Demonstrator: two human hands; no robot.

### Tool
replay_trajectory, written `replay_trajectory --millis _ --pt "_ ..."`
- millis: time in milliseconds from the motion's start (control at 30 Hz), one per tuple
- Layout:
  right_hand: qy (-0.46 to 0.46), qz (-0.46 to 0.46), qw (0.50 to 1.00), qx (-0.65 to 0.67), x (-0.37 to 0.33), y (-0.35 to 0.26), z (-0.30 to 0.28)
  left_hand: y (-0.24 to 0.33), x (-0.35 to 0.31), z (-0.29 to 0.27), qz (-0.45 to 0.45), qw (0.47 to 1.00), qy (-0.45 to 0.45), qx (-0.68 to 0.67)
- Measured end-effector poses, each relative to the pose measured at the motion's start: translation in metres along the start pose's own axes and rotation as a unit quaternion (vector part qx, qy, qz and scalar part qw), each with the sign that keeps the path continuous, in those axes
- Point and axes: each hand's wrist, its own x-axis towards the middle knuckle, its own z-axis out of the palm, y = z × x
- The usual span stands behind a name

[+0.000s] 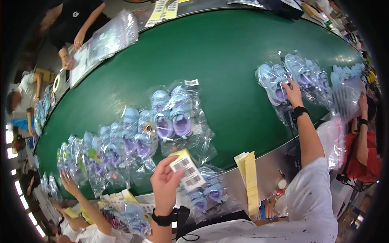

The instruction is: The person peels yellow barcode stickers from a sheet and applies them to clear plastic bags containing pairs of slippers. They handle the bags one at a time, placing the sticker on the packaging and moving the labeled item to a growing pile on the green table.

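My left hand (165, 184) pinches a small sheet of barcode labels (189, 173) with a yellow backing. Past it, a pair of light blue shoes with lilac linings (172, 115) lies in a clear plastic bag that carries a white barcode sticker (191, 82). Reaching far to the right, my right hand (293, 93) has its fingers closed on the heel end of another bagged pair of shoes (268, 79). Below my left hand, one more bagged pair (208, 190) rests at the table's near edge.
Several bagged shoe pairs (109, 148) line the left of the green table (227, 52); more bagged shoes (306, 71) lie at the right. A folded yellow label strip (248, 182) hangs over the near edge. Co-workers' hands (69, 182) work at both sides; plastic bags (107, 38) lie across the table.
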Motion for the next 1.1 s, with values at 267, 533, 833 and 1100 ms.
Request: replay_trajectory --millis 267,533,833,1100 --pt "-0.145 -0.141 0.975 0.095 -0.128 -0.167 0.073 0.001 0.0 0.036 0.03 0.998 -0.036 0.052" --pt "-0.293 -0.281 0.823 0.396 -0.227 -0.291 0.005 0.007 -0.002 0.038 0.031 0.992 -0.013 0.122" --pt "-0.309 -0.089 0.826 0.463 -0.273 -0.31 -0.007 0.007 -0.019 0.026 0.144 0.958 -0.033 0.245" --pt "-0.175 -0.284 0.869 0.367 -0.265 -0.313 -0.002 0.005 -0.007 0.026 0.035 0.992 -0.04 0.118"
